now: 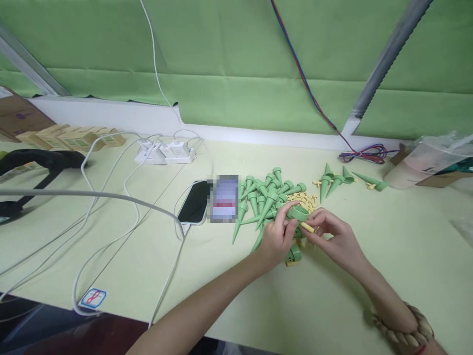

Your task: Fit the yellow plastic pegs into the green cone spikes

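Note:
My left hand [278, 234] is closed around a green cone-shaped plastic spike [297, 213], with its wide round end facing up. My right hand [332, 237] pinches a small yellow plastic piece [307, 227] and holds it against the side of that spike. Both hands meet over the table just in front of a pile of green spikes [264, 197]. A heap of small yellow pieces [305, 200] lies just behind my fingers. One finished green piece with a yellow part [293, 256] lies under my hands.
A few more green spikes [334, 180] lie at the back right. A phone [194, 202] on a cable lies left of the pile, beside a blurred card [224, 197]. A white power strip [164, 153], loose white cables [111, 197], cardboard boxes [70, 137] and a plastic bag [424, 160] ring the pale table [406, 246].

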The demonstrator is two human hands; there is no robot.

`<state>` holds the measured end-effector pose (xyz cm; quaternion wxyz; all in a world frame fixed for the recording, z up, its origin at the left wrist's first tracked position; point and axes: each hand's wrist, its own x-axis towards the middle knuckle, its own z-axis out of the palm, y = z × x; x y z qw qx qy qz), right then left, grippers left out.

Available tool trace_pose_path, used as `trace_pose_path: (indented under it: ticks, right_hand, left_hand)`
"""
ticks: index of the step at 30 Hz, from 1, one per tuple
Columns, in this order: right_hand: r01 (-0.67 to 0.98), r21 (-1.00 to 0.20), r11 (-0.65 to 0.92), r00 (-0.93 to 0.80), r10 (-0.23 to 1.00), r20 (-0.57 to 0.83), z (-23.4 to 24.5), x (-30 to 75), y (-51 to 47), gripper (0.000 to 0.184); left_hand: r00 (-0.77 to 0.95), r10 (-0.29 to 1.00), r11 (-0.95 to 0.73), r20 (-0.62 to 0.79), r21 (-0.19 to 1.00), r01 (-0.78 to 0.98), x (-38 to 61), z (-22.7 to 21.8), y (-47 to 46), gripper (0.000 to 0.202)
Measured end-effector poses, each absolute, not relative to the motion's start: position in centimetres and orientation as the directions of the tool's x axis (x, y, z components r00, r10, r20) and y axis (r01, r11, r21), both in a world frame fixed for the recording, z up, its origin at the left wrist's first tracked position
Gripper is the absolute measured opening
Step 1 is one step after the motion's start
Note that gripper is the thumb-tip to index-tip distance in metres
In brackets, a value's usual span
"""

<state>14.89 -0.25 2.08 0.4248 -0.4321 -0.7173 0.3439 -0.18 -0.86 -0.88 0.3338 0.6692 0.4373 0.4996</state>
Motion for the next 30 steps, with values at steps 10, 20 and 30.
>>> trace_pose_path:
  ticks: [10, 20, 30]
  right_hand:
    - [-0.101, -0.956, -0.277, -0.436, 0.876, -0.207, 2.1, 14.4, 0.2, 0.034]
    - [-0.155, -0.979, -0.135, -0.357, 0.931, -0.072, 1.2, 14.0, 0.3, 0.032]
    - [0.082, -0.946, 0.314, -0.154, 0.942, 0.300, 0.7, 13.9, 0.0, 0.022]
  left_hand:
    - [0.198, 0.839, -0.542, 0.506, 0.804, 0.243, -1.1, -1.6, 0.2, 0.053]
    - [0.124, 0.920, -0.392, 0.373, 0.860, 0.326, -0.7, -0.6, 0.1, 0.048]
    - [0.034, 0.959, -0.282, 0.280, 0.951, 0.124, 0.1, -1.6, 0.5, 0.046]
